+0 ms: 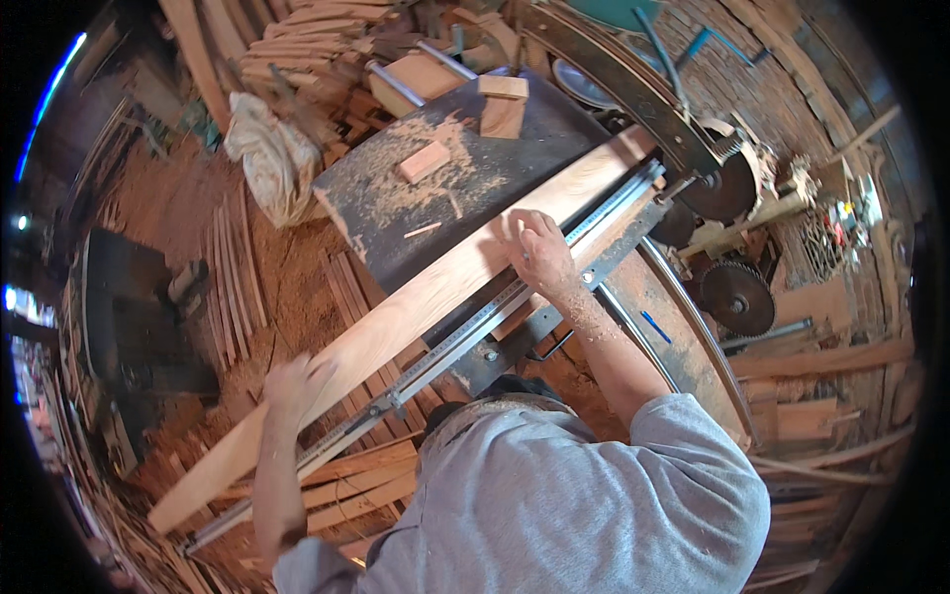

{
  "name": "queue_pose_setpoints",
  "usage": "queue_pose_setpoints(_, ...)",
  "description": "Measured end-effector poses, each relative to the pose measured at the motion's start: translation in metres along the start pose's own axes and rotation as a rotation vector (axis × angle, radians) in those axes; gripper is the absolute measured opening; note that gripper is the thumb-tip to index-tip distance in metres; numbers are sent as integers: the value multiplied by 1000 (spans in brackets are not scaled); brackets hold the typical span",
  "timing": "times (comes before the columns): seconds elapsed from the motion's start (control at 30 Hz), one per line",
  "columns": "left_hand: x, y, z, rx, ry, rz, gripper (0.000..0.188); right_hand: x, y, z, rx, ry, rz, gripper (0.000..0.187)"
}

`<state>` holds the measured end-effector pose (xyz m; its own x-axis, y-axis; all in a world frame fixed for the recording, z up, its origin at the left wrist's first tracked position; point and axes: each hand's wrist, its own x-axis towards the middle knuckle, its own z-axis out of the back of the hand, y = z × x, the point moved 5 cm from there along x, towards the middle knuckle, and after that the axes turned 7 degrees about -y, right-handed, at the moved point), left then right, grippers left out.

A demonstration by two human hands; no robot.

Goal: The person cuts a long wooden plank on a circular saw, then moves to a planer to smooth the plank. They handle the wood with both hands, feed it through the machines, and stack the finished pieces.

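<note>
A long pale wooden plank [406, 312] runs slantwise from the lower left, over the dark metal table, to the upper right. My right hand [539, 252] grips it from above near the middle, with fingers curled and sawdust on the forearm. Farther down the plank, my left hand [292, 386] lies across it and holds it, a little smeared by motion. Along the plank's near side runs a metal fence with a measuring scale [485, 315]. Beyond the plank is the dark table [371, 223], scattered with sawdust.
A small wood block [425, 161] and two stacked offcuts [502, 107] sit on the table. At right are a toothed circular saw blade [737, 299] and a blue pen [655, 327]. A whitish sack [269, 158] stands at left, near wood strips [233, 282] on the floor.
</note>
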<state>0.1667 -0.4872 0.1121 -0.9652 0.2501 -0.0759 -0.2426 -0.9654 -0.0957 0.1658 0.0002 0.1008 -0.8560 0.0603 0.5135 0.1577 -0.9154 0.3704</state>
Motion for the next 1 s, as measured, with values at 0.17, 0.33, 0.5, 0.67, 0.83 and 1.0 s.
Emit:
queue_pose_setpoints(0.17, 44, -56, -59, -137, 251, -14, 76, 6, -8, -45, 123, 245, 193, 26)
queue_pose_setpoints(0.33, 48, -88, -63, -228, 152, -26, 81, 9, -65, -66, 296, 434, -40, 43)
queue_pose_setpoints(0.5, 53, -102, -74, -367, 183, 8, 82, 11, -102, -69, 120, 424, 24, 63)
queue_pose_setpoints(0.67, 53, -104, -77, -407, 136, 5, 79, 14, -104, -69, 152, 454, 14, 63)
queue_pose_setpoints(0.83, 47, -99, -66, -385, 121, -56, 74, 23, -92, -84, -82, 624, 174, 46)
queue_pose_setpoints(1.0, 51, -92, -85, -369, 312, -48, 63, 6, -70, -81, -251, 686, 232, 19)
